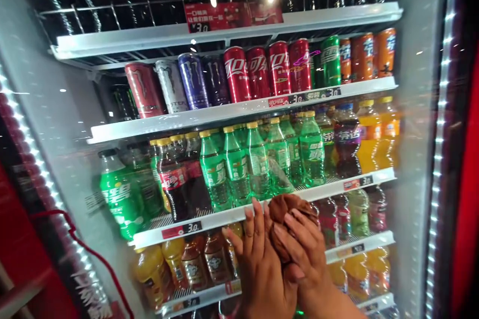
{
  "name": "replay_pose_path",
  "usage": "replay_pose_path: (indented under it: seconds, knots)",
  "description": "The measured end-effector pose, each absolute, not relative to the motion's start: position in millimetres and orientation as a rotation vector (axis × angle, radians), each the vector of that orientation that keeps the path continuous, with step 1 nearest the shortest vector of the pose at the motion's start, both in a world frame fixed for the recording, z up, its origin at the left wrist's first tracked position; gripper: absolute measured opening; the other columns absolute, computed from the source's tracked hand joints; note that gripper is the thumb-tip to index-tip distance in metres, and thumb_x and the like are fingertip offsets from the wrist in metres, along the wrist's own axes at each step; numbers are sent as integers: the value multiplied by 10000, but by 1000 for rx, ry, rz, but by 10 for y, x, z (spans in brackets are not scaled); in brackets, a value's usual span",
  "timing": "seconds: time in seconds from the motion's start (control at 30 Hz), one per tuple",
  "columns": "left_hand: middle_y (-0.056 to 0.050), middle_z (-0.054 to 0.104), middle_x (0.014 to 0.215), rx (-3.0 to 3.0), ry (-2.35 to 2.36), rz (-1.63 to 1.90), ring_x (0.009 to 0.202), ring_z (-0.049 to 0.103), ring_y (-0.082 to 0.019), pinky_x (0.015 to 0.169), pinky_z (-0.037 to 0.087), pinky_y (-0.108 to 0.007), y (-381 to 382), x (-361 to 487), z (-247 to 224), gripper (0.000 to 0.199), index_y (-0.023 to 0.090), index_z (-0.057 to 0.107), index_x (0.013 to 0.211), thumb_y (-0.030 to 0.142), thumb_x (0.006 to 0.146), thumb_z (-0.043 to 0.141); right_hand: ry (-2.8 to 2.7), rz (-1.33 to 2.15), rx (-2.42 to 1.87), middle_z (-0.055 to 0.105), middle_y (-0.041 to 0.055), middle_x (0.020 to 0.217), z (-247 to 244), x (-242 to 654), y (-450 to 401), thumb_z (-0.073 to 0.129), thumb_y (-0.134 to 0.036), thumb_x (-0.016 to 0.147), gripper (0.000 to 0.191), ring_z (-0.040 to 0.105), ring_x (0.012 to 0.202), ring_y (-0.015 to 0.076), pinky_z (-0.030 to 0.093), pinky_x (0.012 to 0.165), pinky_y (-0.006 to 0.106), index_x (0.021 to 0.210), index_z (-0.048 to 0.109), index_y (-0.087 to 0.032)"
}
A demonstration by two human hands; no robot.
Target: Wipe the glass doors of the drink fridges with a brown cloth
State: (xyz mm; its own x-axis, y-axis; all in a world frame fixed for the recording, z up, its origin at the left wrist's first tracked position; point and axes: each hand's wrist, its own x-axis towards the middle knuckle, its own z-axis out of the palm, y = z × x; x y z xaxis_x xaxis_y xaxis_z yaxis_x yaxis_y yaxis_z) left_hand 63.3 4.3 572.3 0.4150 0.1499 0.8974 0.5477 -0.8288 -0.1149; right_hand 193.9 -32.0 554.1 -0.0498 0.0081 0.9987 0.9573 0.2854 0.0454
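Observation:
A brown cloth (285, 205) is bunched in my right hand (307, 254), whose fingers are curled over it. Beside it, my left hand (260, 264) is open, its fingers stretched upward and its inner side next to the cloth. Both hands are low in the middle of the view, in front of a lit drinks fridge. Light reflections suggest a glass pane between the hands and the shelves. Just behind the fingertips is a white shelf edge (220, 220), with green soda bottles (258, 167) above it. I cannot tell whether the fingertips touch the glass.
Red cans (237, 75), purple and silver cans and orange cans (385, 55) line the shelf above. Lower down are bottles of brown drink (194, 264) and yellow drink. LED strips (439, 109) edge the fridge. A red cord (99, 254) hangs at the lower left.

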Motion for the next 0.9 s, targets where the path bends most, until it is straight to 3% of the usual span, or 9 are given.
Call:
replay_pose_path:
  seconds: [0.13,0.23,0.37,0.47,0.53,0.7,0.83,0.9]
  knots:
    - [-166,1,1744,-2251,-634,-1508,1630,-34,-313,1297,-140,-538,-38,842,5962,757,79,74,1658,536,1058,131,-1571,-1116,-867,639,99,1370,6065,2205,-331,178,-413,1086,553,468,1452,242,456,1191,502,1476,517,-215]
    - [-163,95,1739,-2257,-598,-1447,1632,54,-300,1303,-120,-547,-142,1093,6126,785,102,123,1658,590,1044,143,-1501,-1129,-911,605,115,1411,6264,2548,-410,184,-466,1078,575,455,1463,275,435,1194,535,1496,499,-229]
    - [-138,253,1707,-2335,-495,-1320,1621,159,-266,1341,-55,-460,-261,1463,5929,814,110,218,1646,636,1024,234,-1313,-1050,-1028,534,121,1490,5738,2855,-564,209,-487,1067,576,433,1483,314,399,1207,583,1551,439,-274]
    - [-164,233,1706,-2248,-454,-1390,1625,132,-279,1345,-46,-463,-260,1689,5701,863,69,182,1646,652,1013,244,-1316,-1032,-1091,511,120,1522,5397,2999,-602,135,-441,1068,604,390,1519,299,416,1209,526,1568,419,-256]
    - [-186,203,1711,-2194,-476,-1443,1629,99,-292,1346,-37,-489,-246,1819,5693,873,45,131,1649,642,1016,194,-1432,-1064,-1052,524,118,1516,5477,3135,-605,82,-476,1062,651,400,1514,287,434,1201,504,1563,426,-243]
    - [-176,188,1721,-2277,-473,-1400,1630,64,-280,1353,42,-492,-351,2184,6014,870,57,108,1653,643,1018,208,-1492,-1114,-953,554,126,1486,6002,3687,-701,69,-606,1034,722,475,1454,304,447,1171,577,1551,438,-264]
    - [-154,190,1723,-2386,-380,-1306,1625,117,-283,1329,232,-481,-505,2491,5869,890,89,129,1658,677,1003,260,-1327,-1099,-1056,563,137,1472,5576,4018,-792,201,-508,1059,606,495,1427,322,442,1163,600,1535,468,-245]
    - [-162,177,1723,-2392,-377,-1296,1623,129,-289,1327,244,-462,-550,2597,5641,891,55,121,1653,657,1011,258,-1275,-1112,-1056,572,145,1456,5263,4046,-808,205,-459,1059,593,483,1435,330,469,1136,598,1556,438,-237]
